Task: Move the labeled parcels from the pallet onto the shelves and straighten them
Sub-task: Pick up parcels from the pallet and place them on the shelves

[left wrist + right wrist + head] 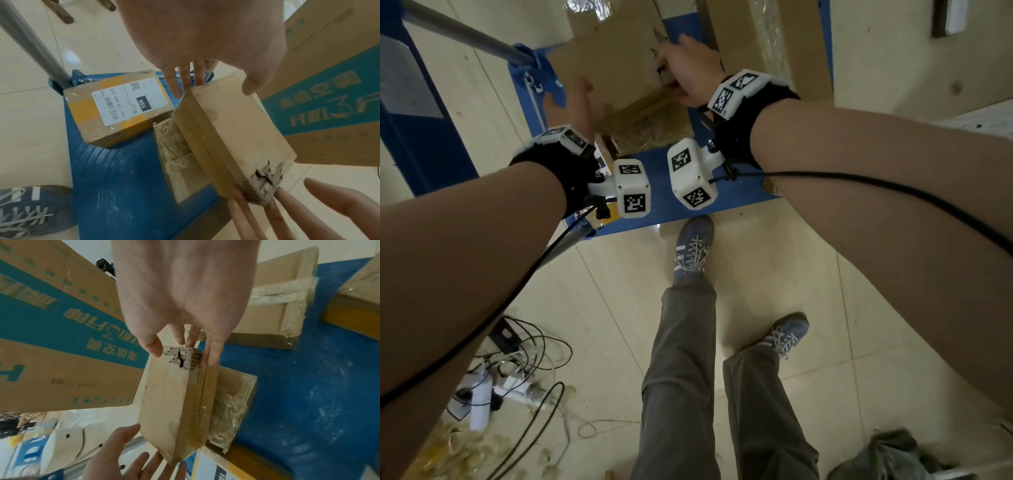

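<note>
Parcel, brown cardboard box (pixel 232 134) with one torn corner, held between both hands above blue cart platform (pixel 115 178), lifted off the tape-wrapped box (pixel 174 154) below. Left hand (pixel 205 35): fingers straight and spread at one end, thumb on the broad face. Right hand (pixel 180 293): thumb and fingers spread, pinching the torn end. Second parcel, tan box with yellow tape and white "15H" label (pixel 121 105), lies flat on platform near grey handle bar (pixel 33 47). Large teal-printed carton (pixel 51 337) alongside.
</note>
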Motion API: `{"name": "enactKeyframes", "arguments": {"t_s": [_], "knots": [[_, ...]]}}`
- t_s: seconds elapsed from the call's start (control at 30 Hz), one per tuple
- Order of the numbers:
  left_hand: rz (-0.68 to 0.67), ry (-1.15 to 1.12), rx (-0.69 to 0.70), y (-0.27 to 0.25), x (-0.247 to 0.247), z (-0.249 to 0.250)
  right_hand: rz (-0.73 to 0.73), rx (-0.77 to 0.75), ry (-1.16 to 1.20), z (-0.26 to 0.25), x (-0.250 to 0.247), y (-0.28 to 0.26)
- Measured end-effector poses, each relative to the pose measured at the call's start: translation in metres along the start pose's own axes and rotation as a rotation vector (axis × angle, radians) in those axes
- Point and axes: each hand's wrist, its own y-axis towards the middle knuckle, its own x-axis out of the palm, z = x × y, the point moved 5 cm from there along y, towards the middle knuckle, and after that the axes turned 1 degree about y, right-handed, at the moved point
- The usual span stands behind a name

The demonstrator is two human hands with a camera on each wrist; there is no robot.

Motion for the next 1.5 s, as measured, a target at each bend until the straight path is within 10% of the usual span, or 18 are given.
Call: {"name": "enactKeyframes", "arguments": {"t_s": [0.6, 0.97, 1.5], "knots": [[-0.308, 0.090, 0.109, -0.105, 0.083, -0.033, 0.150, 0.414, 0.639, 0.138, -0.103, -0.145], [-0.502, 0.431, 0.199, -0.203, 0.135, -0.112, 0.285, 0.318, 1.026, 0.277, -0.137, -0.239], [-0.786, 0.585, -0.090, -0.303, 0.171, -0.192, 0.256, 0.174, 1.044, 0.410, -0.152, -0.342]]}}
